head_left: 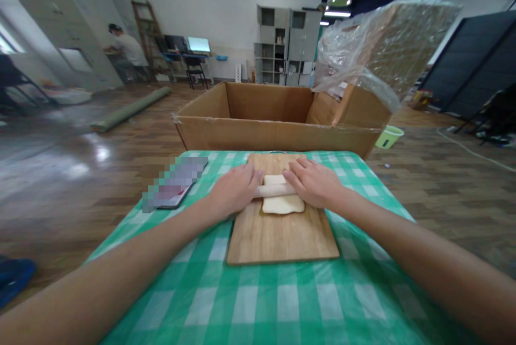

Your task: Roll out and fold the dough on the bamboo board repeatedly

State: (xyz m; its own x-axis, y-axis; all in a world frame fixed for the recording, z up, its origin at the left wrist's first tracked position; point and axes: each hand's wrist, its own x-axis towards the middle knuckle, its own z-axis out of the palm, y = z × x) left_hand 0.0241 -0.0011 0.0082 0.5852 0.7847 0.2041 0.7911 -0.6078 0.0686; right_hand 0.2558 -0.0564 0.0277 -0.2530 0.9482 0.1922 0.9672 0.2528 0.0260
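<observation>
A pale rolling pin (pixel 274 190) lies crosswise over a flattened sheet of dough (pixel 283 205), which rests on a wooden cutting board (pixel 282 240). My left hand (pixel 237 186) is closed over the pin's left end. Over its right end lies my right hand (pixel 312 181), fingers bent and pressed on the pin. Both ends of the pin are hidden under my hands. Dough shows on the near and far sides of the pin.
A green checked tablecloth (pixel 226 307) covers the table. On its left lies a blurred flat tablet-like object (pixel 177 181). Beyond the table stands a large open cardboard box (pixel 278 134), with a green bin (pixel 389 137) to its right. Far left, a person (pixel 129 49) sits.
</observation>
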